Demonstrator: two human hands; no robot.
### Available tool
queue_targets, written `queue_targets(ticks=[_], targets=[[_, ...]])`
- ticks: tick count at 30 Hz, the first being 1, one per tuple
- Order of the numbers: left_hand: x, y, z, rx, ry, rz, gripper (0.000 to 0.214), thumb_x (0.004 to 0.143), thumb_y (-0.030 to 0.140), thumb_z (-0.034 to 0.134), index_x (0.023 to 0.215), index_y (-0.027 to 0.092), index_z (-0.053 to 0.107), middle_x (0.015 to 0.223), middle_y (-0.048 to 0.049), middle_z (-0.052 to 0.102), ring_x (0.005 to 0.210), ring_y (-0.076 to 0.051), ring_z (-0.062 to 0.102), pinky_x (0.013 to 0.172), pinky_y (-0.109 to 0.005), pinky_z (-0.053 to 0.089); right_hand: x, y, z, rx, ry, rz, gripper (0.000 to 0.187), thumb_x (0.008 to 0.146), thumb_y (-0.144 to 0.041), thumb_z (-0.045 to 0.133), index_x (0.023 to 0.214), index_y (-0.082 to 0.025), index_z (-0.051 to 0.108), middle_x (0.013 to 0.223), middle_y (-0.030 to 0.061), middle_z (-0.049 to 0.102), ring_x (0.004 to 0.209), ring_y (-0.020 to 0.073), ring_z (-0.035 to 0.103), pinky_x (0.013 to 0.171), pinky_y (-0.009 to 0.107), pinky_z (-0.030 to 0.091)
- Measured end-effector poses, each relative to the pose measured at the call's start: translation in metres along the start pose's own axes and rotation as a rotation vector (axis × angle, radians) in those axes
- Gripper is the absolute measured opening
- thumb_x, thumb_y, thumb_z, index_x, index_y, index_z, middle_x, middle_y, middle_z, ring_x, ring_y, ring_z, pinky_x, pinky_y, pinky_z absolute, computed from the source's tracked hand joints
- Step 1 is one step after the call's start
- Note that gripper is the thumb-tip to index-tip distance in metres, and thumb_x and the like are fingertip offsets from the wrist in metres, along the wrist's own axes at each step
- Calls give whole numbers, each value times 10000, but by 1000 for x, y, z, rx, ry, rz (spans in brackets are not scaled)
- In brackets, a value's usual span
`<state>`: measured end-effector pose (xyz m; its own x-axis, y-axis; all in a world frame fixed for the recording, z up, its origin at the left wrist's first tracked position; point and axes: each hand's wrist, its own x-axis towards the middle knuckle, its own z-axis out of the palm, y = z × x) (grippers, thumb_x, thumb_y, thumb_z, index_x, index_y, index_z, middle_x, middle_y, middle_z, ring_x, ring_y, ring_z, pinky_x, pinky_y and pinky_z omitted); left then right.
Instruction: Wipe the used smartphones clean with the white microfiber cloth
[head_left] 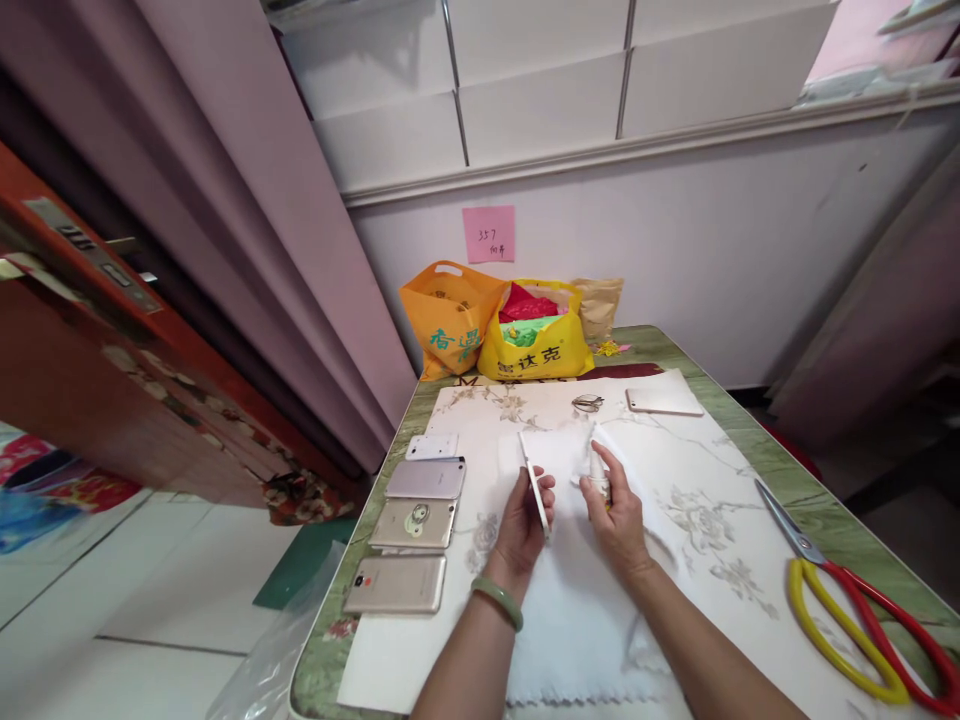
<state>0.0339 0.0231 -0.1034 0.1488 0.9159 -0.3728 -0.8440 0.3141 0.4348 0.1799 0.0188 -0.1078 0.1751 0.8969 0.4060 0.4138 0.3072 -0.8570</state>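
My left hand [521,520], with a green bangle at the wrist, grips a white-edged phone [534,485] turned nearly edge-on to me. Its faces are mostly hidden. Facing it, my right hand [621,515] is closed round a small white bottle [597,468] with a narrow top, partly covered by my fingers. A white cloth [577,620] lies spread beneath both hands. Several phones lie in a column to the left: a white one [433,446], a pinkish-silver one [426,478], one with a ring holder [412,524] and a gold one [395,584].
Another phone [664,402] and a thin wire coil [587,403] lie toward the back of the floral sheet [705,470]. Large scissors [832,570] with red and yellow handles rest at the right. An orange bag [450,320] and a yellow bag [536,345] stand against the wall.
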Motion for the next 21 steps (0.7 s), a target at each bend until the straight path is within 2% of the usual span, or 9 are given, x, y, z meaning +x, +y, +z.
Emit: queue_targets(ticks=[3,6,9,11,14,17,21], targets=[[-2,0,3,69,96,15,225,838,275,683,985,106,705,939,-106,745,661,-120,653,619,-213,499,0,-1,0,8,-7,4,547,931,-404,483,1422,-168,430,717,-42,558,432,82,409,497,219,434],[2,1,1,4,22,45,289,859,240,627,1097,89,694,1084,-159,736,931,-222,707,891,-313,516,1,-2,0,12,-4,8,553,932,-404,472,1428,-166,425,724,-39,570,427,81,398,508,222,450],[7,2,-3,-66,-68,30,393,893,271,574,1234,86,634,1186,-179,700,1109,-280,660,1029,-414,455,2,-1,0,0,30,7,595,931,-398,462,1469,-161,373,772,-23,610,428,81,390,532,230,466],[9,3,-7,-71,-111,-21,452,917,326,539,1303,96,587,1224,-192,679,1157,-319,632,1045,-495,434,3,0,0,-7,39,1,619,933,-391,456,1493,-158,334,802,-12,630,433,85,388,540,234,465],[11,3,-9,-65,-164,-72,505,933,389,501,1346,102,549,1243,-207,665,1208,-356,592,1036,-568,420,4,0,-1,7,3,-6,581,936,-386,458,1465,-158,381,749,-21,611,454,100,422,535,229,448],[12,2,-9,-82,-179,-26,516,939,386,458,1335,70,554,1228,-216,670,1221,-361,580,1026,-570,429,3,-2,-2,21,-45,-11,507,932,-386,475,1389,-167,462,662,-44,559,468,112,457,523,221,425],[15,3,-10,-104,-116,-18,470,901,249,440,1303,50,583,1158,-201,706,1182,-331,613,1021,-518,454,0,-3,-3,13,-128,-39,440,925,-375,490,1325,-191,492,570,-81,491,431,112,426,507,221,394]])
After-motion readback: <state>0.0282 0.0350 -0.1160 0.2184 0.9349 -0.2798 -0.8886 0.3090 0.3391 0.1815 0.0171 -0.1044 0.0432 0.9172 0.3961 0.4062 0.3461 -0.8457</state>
